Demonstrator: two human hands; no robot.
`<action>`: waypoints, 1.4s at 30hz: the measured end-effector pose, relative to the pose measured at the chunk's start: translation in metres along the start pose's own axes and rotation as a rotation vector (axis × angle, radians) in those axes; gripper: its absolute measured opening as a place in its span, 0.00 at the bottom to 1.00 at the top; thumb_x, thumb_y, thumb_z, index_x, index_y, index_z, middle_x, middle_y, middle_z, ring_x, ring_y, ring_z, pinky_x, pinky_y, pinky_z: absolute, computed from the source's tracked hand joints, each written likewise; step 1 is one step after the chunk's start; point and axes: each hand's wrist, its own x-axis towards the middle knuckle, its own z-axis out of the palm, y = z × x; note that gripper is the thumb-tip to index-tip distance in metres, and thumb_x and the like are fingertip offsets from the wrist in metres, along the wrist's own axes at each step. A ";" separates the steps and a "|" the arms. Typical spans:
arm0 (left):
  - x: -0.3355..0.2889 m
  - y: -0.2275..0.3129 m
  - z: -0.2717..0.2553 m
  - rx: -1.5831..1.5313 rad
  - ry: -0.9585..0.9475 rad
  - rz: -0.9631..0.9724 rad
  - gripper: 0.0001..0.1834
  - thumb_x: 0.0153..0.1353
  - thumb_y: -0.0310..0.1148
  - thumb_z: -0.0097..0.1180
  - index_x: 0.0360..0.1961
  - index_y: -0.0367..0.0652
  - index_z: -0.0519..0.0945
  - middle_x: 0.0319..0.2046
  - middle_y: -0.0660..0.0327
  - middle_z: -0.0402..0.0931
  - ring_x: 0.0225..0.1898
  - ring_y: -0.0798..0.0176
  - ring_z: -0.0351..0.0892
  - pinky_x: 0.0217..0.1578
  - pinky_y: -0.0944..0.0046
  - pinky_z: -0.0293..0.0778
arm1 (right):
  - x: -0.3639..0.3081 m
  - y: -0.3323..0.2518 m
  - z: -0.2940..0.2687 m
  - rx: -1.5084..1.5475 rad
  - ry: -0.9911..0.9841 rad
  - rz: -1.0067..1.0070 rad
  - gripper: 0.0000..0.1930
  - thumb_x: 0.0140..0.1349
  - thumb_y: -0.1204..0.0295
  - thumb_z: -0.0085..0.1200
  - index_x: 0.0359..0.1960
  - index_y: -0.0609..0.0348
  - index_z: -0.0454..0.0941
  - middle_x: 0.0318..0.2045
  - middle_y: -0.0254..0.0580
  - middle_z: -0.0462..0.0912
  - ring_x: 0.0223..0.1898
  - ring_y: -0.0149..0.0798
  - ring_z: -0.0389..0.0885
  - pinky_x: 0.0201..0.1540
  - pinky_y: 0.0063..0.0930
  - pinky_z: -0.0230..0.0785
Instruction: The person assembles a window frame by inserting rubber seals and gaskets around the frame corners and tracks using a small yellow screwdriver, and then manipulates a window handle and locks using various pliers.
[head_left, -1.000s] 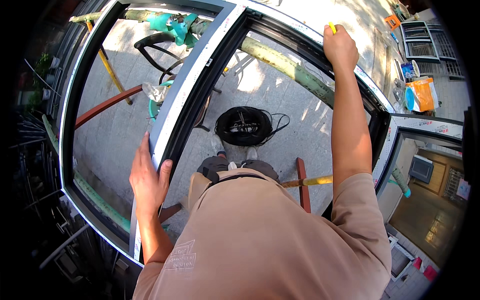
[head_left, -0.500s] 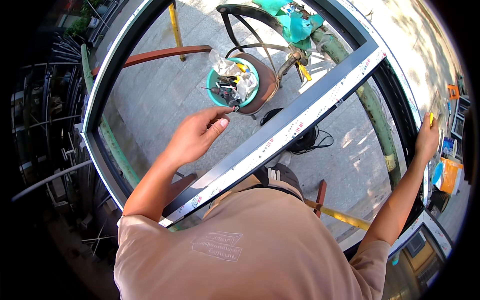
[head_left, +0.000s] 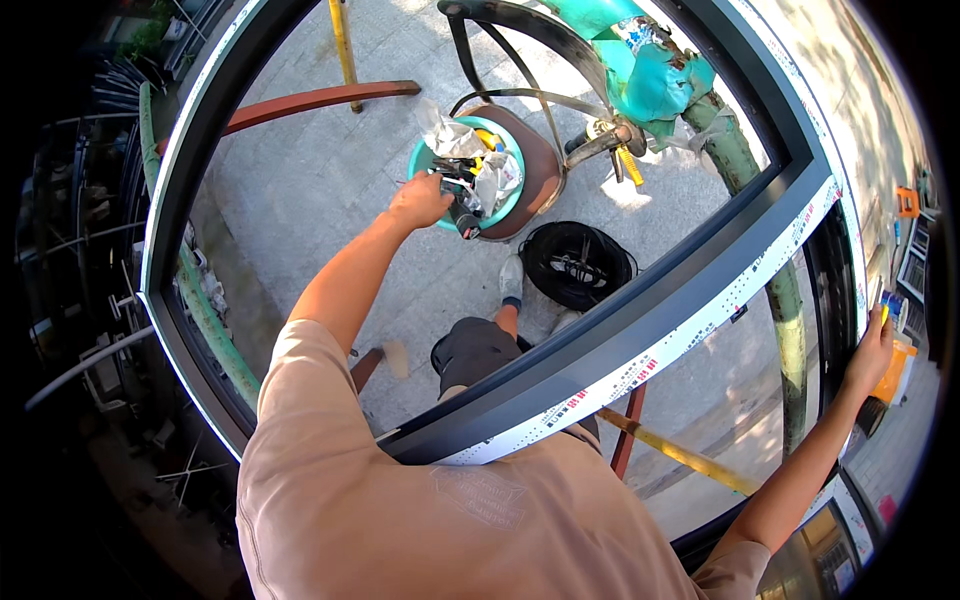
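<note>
Tan-sleeved, the left hand [head_left: 420,202] was at the left rim of a round teal plastic basin [head_left: 518,165], its fingers bent down among the contents; whether they gripped anything could not be told. The right hand [head_left: 868,358] was closed around a small yellow stick [head_left: 884,314], its tip showing past the fingers, close by the right edge of a large dark-grey frame [head_left: 650,320] faced with white printed film. Crumpled whitish bags [head_left: 497,182] and a black power tool [head_left: 466,222] lay in the basin, the tool's end over the near rim. The basin stood on the brown seat [head_left: 542,170] of a chair with a curved black back [head_left: 535,35], seen through the frame's opening. A yellow-handled tool [head_left: 629,166] showed right of the chair. On the grey paved floor [head_left: 290,200], near the person's feet, lay a black coil [head_left: 541,250]. Farther out, torn teal sheeting [head_left: 645,85] clung around a green pipe [head_left: 735,155], and a red-brown bar [head_left: 320,104] crossed a yellow pole [head_left: 342,50].
</note>
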 end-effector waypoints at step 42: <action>-0.359 0.241 -0.027 -0.963 -0.621 0.532 0.15 0.79 0.27 0.57 0.63 0.39 0.83 0.52 0.54 0.87 0.52 0.58 0.88 0.54 0.58 0.82 | -0.020 -0.041 0.015 -0.409 0.279 -0.242 0.39 0.76 0.34 0.48 0.66 0.56 0.85 0.56 0.62 0.89 0.57 0.65 0.87 0.61 0.51 0.76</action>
